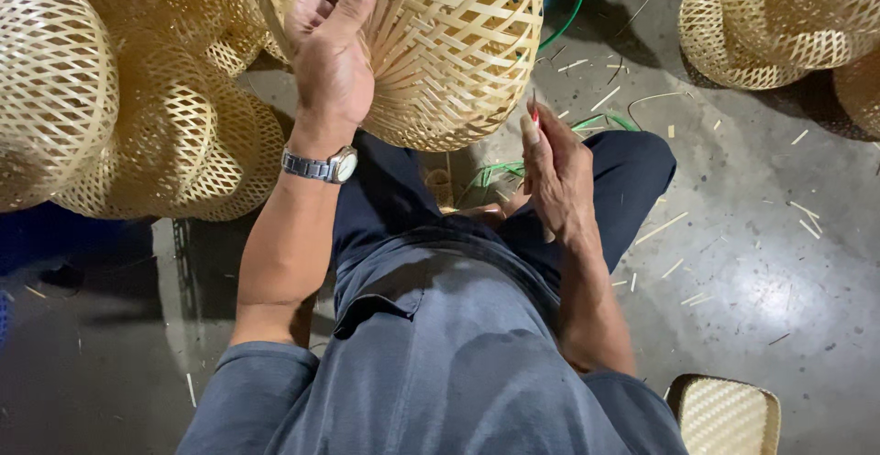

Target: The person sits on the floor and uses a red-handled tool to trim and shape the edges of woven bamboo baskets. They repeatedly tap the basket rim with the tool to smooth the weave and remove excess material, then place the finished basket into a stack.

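One basket in hand, held up above the lap, a rounded dome of pale bamboo strips. Woven open and diagonal over most of the wall, tightening to close radiating strips at the lower part facing the camera. Looks fully formed in body; no loose ends standing out from the visible side, though the rim and far side stay hidden, so trimming or finishing there cannot be judged. Gripped at its left edge by the left hand, fingers curled around the weave, thumb up along the outside; a metal wristwatch on that wrist. Just below the basket, the right hand closed narrowly around a small tool with a red tip, too little of it showing to say what kind, its point close to the basket's lower edge but apparently not touching.

Further out, several finished-looking baskets of the same lattice piled at the left, glossy and golden, and more baskets at the upper right. Scattered over the grey concrete floor, many short bamboo offcuts and slivers, suggesting trimming work well under way. Green strap lying between the knees, and a tightly woven flat mat at the lower right corner. Dark trousers and grey shirt filling the foreground.
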